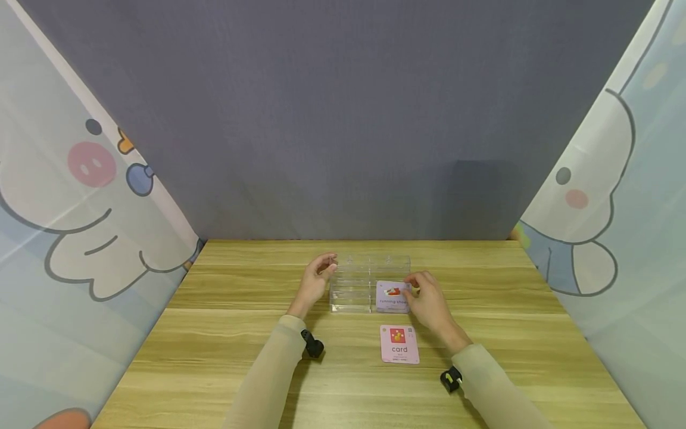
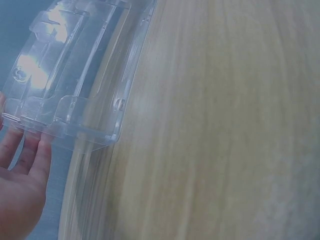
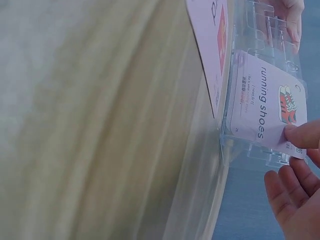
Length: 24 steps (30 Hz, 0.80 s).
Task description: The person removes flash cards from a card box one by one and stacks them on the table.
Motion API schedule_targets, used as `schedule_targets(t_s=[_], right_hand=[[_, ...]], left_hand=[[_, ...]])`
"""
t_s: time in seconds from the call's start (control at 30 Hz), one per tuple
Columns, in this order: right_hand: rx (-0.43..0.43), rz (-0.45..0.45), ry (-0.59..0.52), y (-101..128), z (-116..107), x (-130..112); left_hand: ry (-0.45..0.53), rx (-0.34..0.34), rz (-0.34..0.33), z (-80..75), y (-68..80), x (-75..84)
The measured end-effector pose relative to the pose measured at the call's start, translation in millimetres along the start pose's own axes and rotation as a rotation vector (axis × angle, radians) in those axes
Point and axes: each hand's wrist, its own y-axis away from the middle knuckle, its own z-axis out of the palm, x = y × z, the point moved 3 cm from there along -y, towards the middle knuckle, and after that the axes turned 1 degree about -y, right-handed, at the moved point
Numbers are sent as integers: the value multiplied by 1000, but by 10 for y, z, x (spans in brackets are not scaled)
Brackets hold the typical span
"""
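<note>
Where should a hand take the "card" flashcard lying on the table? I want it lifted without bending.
Probably at its near short edge: the "card" flashcard lies flat on the wooden table, so slide a fingertip under from the person's side, clear of the clear rack.

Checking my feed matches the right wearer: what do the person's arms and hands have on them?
Both arms wear snug, pale beige long sleeves reaching the wrists. A small black camera unit is strapped under each wrist. The left hand and right hand are bare: no gloves visible.
</note>
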Motion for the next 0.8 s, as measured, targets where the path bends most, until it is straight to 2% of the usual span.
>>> schedule_targets(t_s=[0.57, 0.8], right_hand=[[20, -16, -13, -10, -41, -41], [26, -16, -18, -26, -53, -56]], left_hand=[[-1, 11, 6, 0, 0, -6], [-9, -11, -8, -7, 16, 43]])
